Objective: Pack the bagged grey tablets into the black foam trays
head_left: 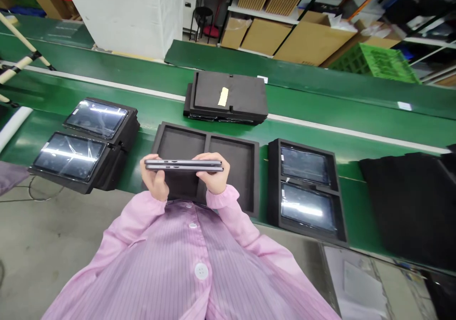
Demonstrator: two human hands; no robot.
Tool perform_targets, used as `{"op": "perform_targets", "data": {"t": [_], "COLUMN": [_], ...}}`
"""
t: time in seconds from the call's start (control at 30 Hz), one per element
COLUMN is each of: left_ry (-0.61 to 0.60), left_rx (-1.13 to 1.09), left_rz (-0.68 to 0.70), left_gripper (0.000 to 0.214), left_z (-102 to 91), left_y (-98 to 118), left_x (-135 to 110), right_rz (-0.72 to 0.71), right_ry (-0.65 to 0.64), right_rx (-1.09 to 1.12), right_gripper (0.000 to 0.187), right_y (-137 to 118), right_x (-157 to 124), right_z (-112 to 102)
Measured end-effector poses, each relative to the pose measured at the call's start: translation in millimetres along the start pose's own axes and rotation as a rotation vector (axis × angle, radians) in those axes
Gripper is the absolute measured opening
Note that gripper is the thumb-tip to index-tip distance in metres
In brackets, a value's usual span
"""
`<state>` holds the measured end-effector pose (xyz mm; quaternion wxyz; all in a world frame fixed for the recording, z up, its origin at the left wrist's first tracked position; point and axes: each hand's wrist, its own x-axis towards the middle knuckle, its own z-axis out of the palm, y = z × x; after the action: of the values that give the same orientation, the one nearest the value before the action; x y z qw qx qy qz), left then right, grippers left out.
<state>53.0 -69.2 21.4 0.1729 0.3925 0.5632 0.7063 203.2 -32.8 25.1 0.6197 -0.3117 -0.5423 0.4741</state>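
1. The green table runs left to right, with a white stripe along it.
2. An empty foam tray with two compartments lies at the near edge, in the middle.
3. Just right of it lies a tray with two tablets.
4. On the left sit two tray stacks, near and far, each with a tablet on top.
5. Across the stripe lies a closed stack with a yellow tag.
6. A black sheet covers the right end.

Pink striped smock, grey tablets, green belt
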Motion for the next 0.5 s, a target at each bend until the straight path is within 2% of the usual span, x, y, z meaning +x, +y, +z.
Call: {"op": "perform_targets", "data": {"t": [0.1, 0.2, 0.3, 0.4, 0.5], "left_ry": [-0.052, -0.174, -0.305, -0.411, -0.455], "left_rx": [-0.072, -0.175, -0.258, -0.309, -0.368], "left_rz": [0.086, 0.179, 0.112, 0.014, -0.006], "left_gripper": [0.046, 0.054, 0.05, 0.041, 0.034], "left_z": [19.8, 41.2, 60.5, 75.3, 86.7], "left_y": [3.4, 1.6, 0.4, 2.6, 6.2], "left_x": [24.5, 55.7, 73.2, 74.9, 69.9], "right_rz": [-0.123, -0.146, -0.064, 0.048, 0.114], "right_ry": [0.03, -0.094, -0.229, -0.212, -0.146], "right_rx": [0.028, -0.055, -0.146, -0.144, -0.091], "right_gripper": [0.03, 0.05, 0.069, 0.058, 0.045], "right_y": [-5.8, -10.4, -18.8, -31.3, -41.1], "right_x": [-14.8, -25.8, -29.2, -28.1, -27.8], "right_z": [11.7, 15.2, 11.1, 5.1, 2.0]}}
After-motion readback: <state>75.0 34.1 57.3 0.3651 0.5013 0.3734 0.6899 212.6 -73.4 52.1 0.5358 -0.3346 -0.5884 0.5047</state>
